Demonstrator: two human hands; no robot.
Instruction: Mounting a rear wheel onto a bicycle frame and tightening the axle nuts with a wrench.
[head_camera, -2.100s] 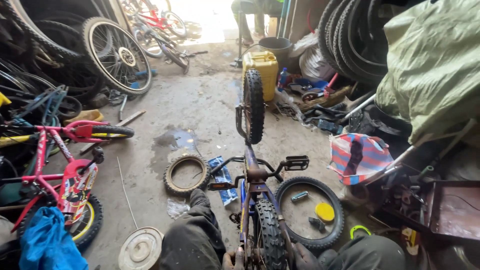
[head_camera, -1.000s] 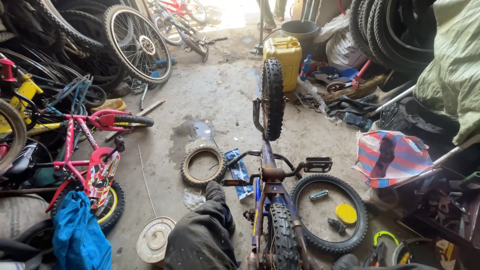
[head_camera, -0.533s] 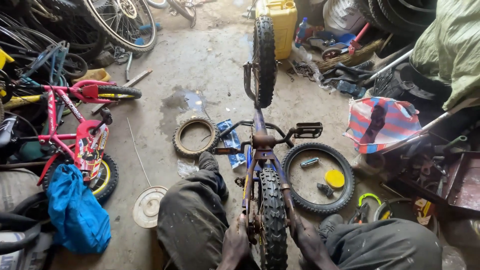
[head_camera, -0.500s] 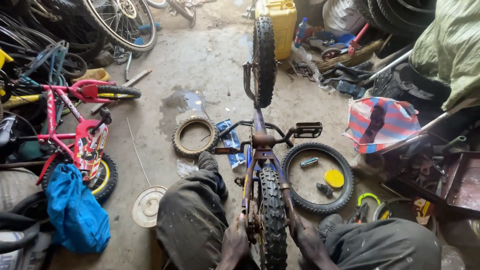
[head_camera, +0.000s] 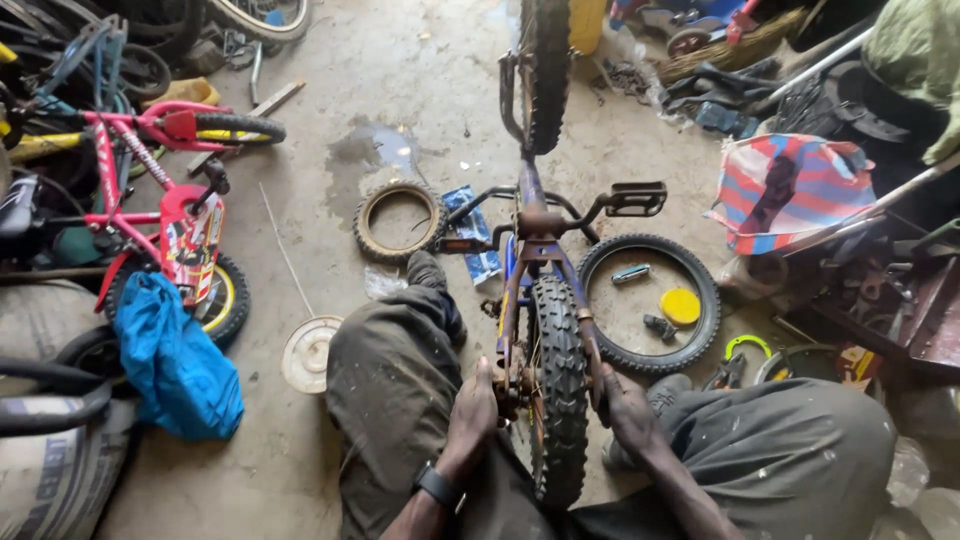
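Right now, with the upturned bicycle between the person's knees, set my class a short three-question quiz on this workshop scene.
1. True or false: both hands rest on the knobbly black rear wheel end of the upturned purple-framed bicycle.
2. Which thing lies inside the loose black tyre on the concrete floor? A) round yellow disc B) blue cloth bag C) white round lid
3. Fill in: the small tan-walled tyre lies to the ___ of the bicycle frame in the picture.

Key: 1 true: the left hand and right hand sit either side at the axle. 2 A. 3 left.
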